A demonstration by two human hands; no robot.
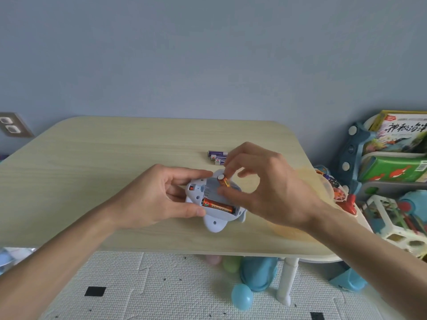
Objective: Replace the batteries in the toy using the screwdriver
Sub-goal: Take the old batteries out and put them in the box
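Observation:
A pale blue-white toy (213, 221) lies underside up on the wooden table (97, 162), its battery bay uncovered. One orange battery (217, 205) lies in the near slot. My left hand (161, 195) grips the toy's left side. My right hand (261, 181) pinches a second orange battery (223, 180) between thumb and fingers, tilted above the far slot. Purple-and-white batteries (217, 157) lie together on the table just behind the toy. I see no screwdriver; my hands may hide it.
A toy shelf (392, 172) with books and plastic toys stands right of the table. A pale yellow item (291, 229) lies under my right wrist. Under the table are plastic balls (241, 299) and a blue toy on a foam mat. A wall outlet (12, 128) is at far left.

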